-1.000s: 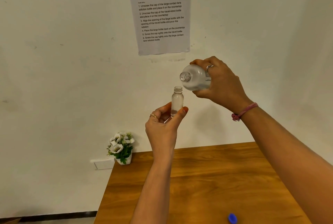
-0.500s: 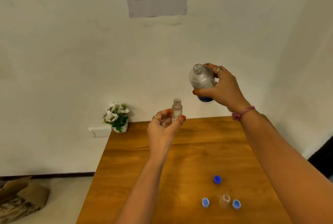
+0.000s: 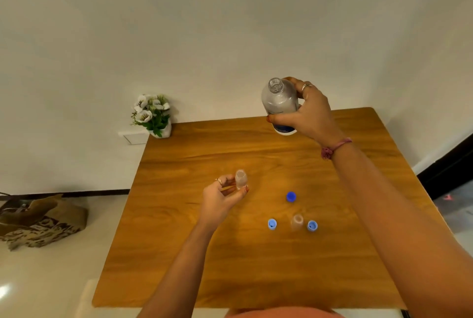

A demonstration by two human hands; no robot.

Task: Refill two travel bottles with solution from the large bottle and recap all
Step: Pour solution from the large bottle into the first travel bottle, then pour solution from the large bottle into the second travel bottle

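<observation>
Bottles uncapped: left hand [image 3: 220, 196] pinched vial [image 3: 241, 179]; right hand [image 3: 308, 112] gripped large bottle [image 3: 279, 102]. Tilt risked spill.

Plain room in a home or small office, set up as a tabletop work spot.

Bare off-white painted wall [image 3: 204, 23], square wood-grain table [image 3: 204, 253] pushed against it, small white pot of artificial white flowers [image 3: 153, 115] at the table's far left corner, white wall socket plate [image 3: 133, 137] just beside it. Glossy pale tiled floor [image 3: 51, 279] with dark skirting line, crumpled brown cardboard [image 3: 38, 223] lying on the floor at left. No lab or shop fittings visible.
</observation>
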